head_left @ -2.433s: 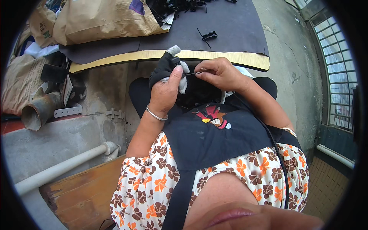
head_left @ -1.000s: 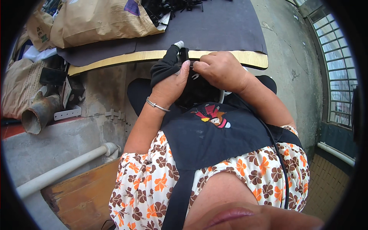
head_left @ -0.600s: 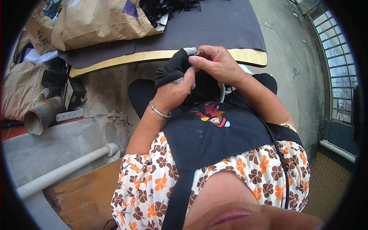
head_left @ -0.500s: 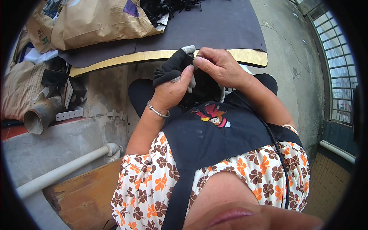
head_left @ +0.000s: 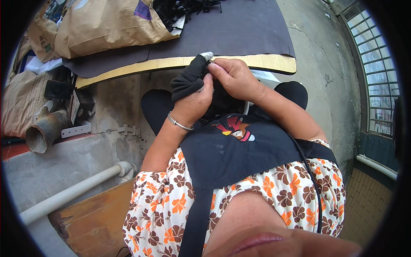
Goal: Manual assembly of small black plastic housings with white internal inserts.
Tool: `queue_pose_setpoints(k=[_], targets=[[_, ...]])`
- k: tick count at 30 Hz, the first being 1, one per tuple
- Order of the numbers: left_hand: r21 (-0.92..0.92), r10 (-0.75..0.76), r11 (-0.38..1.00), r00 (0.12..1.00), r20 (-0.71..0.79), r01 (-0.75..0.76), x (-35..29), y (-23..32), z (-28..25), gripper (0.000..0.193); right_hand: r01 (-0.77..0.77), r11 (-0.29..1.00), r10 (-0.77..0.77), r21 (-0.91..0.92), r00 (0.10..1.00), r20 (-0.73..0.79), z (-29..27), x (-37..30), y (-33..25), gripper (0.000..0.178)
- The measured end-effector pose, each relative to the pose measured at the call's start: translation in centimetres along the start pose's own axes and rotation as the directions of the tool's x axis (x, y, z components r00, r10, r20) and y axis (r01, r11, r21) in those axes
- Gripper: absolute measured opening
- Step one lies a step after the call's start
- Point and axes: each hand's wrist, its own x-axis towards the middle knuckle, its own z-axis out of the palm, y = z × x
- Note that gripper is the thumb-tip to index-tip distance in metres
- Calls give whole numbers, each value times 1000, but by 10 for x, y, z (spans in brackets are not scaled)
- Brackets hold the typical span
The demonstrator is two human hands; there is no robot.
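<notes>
Near the upper middle of the frame, both hands meet just below the front edge of the desk, their fingertips close together. The left hand, in a black fabric glove with pale grey tips and with the thumb bare, is closed around a small dark piece at the fingertips. The right hand, bare, has its thumb and forefinger pinched at that same piece; fingers hide most of it, so its shape cannot be told. A silver bangle circles the left wrist.

A dark grey mat covers the desk, leaving a pale wood-coloured strip along the front. At the upper left of the frame a brown paper sack lies on it, with a tangle of black plastic parts beside its open end.

Below the hands, a dark apron with a colourful cartoon patch covers a flower-patterned shirt. On the left side of the frame, a rusty pipe fitting stands near a white perforated strip, above a white pipe. A barred window fills the upper right.
</notes>
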Motion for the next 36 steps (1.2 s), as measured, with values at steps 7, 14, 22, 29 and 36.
queue_pose_setpoints(k=[7,14,22,29,36], targets=[[236,68,969,998,-2,-65,-6,-16,5,33,-92,986,92,136,996,5,16,1,20,28],[84,-22,996,999,-30,24,-5,-2,2,33,-28,980,26,197,1000,11,10,0,13,28],[279,136,955,986,-96,-105,-5,-12,10,31,-102,977,102,185,995,13,19,3,18,29],[-39,-189,981,982,-22,188,-8,-4,1,33,-73,960,62,271,997,47,10,-3,13,30],[37,-62,997,997,-52,64,-9,-1,1,32,-122,976,97,178,985,142,6,2,8,28]])
